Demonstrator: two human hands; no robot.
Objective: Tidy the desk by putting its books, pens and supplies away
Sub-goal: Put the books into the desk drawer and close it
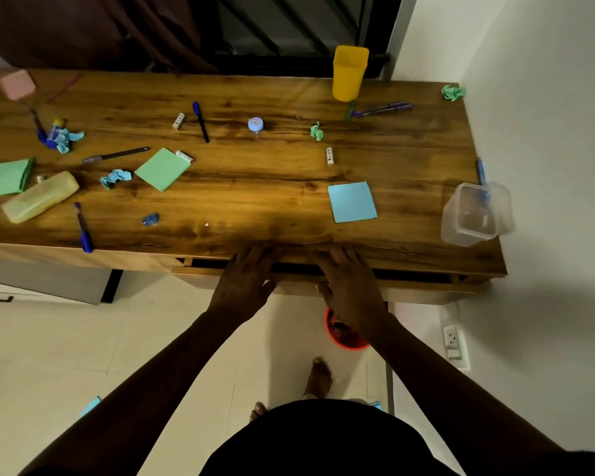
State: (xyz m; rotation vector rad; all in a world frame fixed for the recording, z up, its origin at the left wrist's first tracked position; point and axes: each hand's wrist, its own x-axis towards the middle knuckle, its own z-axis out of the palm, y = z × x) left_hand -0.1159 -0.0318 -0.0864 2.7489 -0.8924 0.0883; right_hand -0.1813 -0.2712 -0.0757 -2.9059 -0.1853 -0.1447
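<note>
My left hand (246,280) and my right hand (347,286) both rest on the front of a drawer (423,286) under the wooden desk (255,197), fingers curled over its top edge. The drawer stands slightly out, showing a dark gap. Scattered on the desk are pens (200,121), a green note pad (162,168), a blue note pad (352,202), a yellow pencil case (40,196), crumpled paper (115,177) and small white tubes (329,156). A yellow cup (350,72) stands at the back right.
A clear plastic tub (474,214) holding a blue pen sits at the desk's right edge by the wall. A red bin (344,334) stands on the floor below the drawer. A wall socket (452,338) is low on the right. My bare feet are on the tiles.
</note>
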